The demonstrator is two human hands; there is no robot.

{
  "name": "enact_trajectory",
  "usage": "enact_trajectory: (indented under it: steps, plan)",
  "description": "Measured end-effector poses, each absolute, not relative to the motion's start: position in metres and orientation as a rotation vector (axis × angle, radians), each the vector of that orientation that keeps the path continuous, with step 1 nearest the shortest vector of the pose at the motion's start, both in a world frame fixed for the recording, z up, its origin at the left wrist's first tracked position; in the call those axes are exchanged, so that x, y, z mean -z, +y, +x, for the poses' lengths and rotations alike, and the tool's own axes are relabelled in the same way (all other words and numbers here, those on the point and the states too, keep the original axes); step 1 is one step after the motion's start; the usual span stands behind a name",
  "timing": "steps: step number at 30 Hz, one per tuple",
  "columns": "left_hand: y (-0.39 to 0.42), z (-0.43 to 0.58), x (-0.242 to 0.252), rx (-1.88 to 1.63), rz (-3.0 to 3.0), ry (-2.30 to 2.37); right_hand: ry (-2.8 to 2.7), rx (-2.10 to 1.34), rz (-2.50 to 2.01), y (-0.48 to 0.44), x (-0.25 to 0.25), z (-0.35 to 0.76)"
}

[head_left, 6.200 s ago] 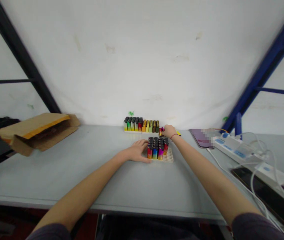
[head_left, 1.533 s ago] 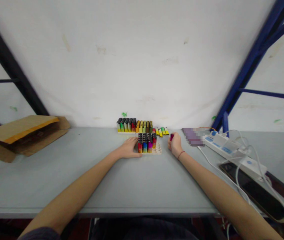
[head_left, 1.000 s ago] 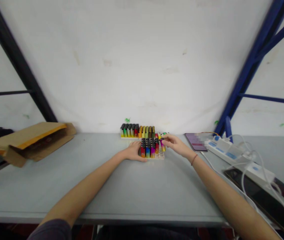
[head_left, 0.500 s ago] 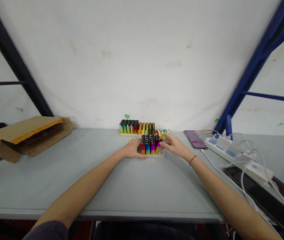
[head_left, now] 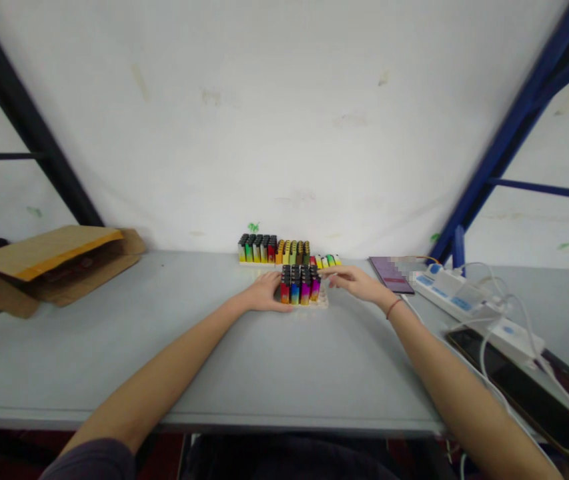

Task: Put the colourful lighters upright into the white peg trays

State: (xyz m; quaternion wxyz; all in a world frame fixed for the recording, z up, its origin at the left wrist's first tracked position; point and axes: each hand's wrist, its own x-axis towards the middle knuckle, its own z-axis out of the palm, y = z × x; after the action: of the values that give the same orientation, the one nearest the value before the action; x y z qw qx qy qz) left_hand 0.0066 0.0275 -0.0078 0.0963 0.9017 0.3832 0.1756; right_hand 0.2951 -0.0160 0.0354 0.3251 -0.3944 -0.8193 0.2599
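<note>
Several coloured lighters (head_left: 295, 288) with black tops stand upright in rows in a clear plastic tray (head_left: 323, 301). My left hand (head_left: 264, 293) wraps the tray's left side, thumb along the front and fingers behind. My right hand (head_left: 357, 281) is at the right side, its index finger stretched out to the top of a purple lighter (head_left: 315, 287) in the rightmost filled row. Nothing shows in its fingers. The tray's right end has bare slots.
Behind stand more trays of black-topped lighters (head_left: 257, 249) and yellowish lighters (head_left: 293, 253), with white-and-yellow lighters (head_left: 328, 261) lying beside them. A paper bag (head_left: 59, 260) is left; a phone (head_left: 390, 273), power strip (head_left: 454, 300), cables and dark phone (head_left: 519, 380) are right.
The purple lighter was tilted with my right fingers on it and now stands upright in line. My right hand has let go and shifted slightly right, index finger extended. My left hand stays put.
</note>
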Motion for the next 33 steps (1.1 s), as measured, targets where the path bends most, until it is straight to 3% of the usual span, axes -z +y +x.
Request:
enact_trajectory:
  steps: [6,22,27,33]
  plan:
    - [0.026,0.006,0.007,-0.524,2.66,1.111,-2.101,-0.076,-1.591,0.023,0.01,0.33]
    - [0.026,0.006,0.008,-0.546,2.643,1.102,-2.087,0.128,-2.066,0.012,0.001,0.316]
    - [0.027,0.005,0.009,-0.55,2.648,1.084,-1.893,-0.092,-1.914,0.005,0.0,0.309]
    - [0.028,0.005,0.01,-0.544,2.662,1.085,-1.312,-0.84,-1.43,0.0,-0.003,0.291]
